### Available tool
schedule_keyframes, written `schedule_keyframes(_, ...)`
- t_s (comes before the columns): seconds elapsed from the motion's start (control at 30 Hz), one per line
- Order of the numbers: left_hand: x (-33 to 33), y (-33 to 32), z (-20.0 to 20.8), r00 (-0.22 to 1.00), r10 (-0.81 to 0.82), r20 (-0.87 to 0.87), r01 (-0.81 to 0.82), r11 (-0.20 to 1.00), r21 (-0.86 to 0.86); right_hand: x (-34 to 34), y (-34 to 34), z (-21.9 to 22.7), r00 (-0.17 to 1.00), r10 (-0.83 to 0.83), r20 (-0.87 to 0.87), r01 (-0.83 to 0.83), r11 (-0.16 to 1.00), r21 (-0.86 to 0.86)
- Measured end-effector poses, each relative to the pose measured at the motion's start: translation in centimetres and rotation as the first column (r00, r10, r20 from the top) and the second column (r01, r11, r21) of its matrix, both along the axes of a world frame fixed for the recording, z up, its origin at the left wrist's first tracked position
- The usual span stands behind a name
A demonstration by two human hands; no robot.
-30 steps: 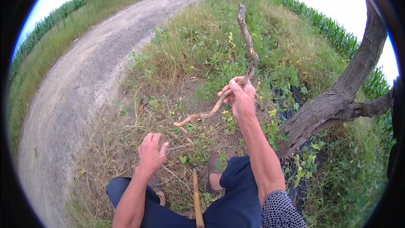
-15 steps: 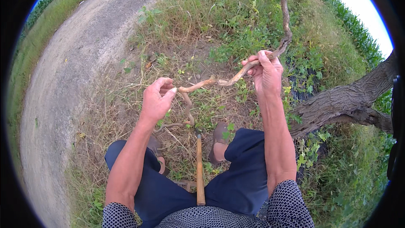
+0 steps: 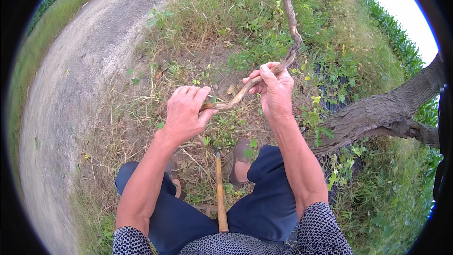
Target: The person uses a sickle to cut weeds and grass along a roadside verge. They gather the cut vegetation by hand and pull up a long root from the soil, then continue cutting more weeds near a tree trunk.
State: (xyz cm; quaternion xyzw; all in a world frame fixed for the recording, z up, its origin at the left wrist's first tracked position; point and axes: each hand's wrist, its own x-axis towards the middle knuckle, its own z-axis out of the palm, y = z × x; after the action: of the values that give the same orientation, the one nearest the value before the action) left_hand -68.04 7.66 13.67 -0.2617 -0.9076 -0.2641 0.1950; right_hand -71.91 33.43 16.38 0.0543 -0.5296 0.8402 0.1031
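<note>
Moved since the earlier frame: left hand (image 3: 186,113), now meeting the lower bend of the branch (image 3: 297,42); right hand (image 3: 274,87), brought nearer to it. The gap between the two is narrower.

Branch: one, crooked, grey-brown, bark worn pale along the middle. Held above the grassy verge (image 3: 188,33), carried by the hands. Long axis runs from the left hand obliquely up to the right hand, then kinks away toward the verge's far edge. Between the hands lies only a short, bent span. A thinner stretch shows below the left hand, near the ground.

Right hand: palm side inward, thumb on top, fingers beneath, pinched on the branch near its middle; forearm rising from the lower right, wrist nearly straight. Left hand: back upward, thumb along the branch's lower side, wood entering the crook of thumb and forefinger; whether the fingers close round it cannot be told. Elbow low, forearm slanting inward.

Also present: wooden handle (image 3: 221,193), upright between the knees; tree trunk (image 3: 368,120), by the verge's right edge; dirt track (image 3: 71,89), along its left edge.
</note>
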Motion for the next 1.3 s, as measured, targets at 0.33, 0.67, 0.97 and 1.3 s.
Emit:
schedule_keyframes(0.33,-0.2,-0.6,-0.3,0.998,-0.044,-0.048,0.046,0.997,0.054,0.0,0.1,-0.7,0.997,0.071,-0.013,-0.072,0.996,-0.047)
schedule_keyframes(0.67,-0.1,-1.2,-1.1,0.994,-0.048,0.096,0.044,0.998,0.042,0.4,-0.3,-0.9,0.99,0.13,0.049,-0.126,0.99,-0.068)
schedule_keyframes(0.97,-0.7,-5.9,-1.7,0.997,0.049,0.064,-0.028,0.956,-0.291,-0.3,5.6,-1.8,0.94,-0.178,0.289,0.03,0.892,0.451)
schedule_keyframes(1.3,1.2,-6.2,-1.4,0.994,-0.009,0.109,0.057,0.894,-0.445,-1.1,8.3,-0.4,0.89,-0.455,0.026,0.158,0.362,0.919)
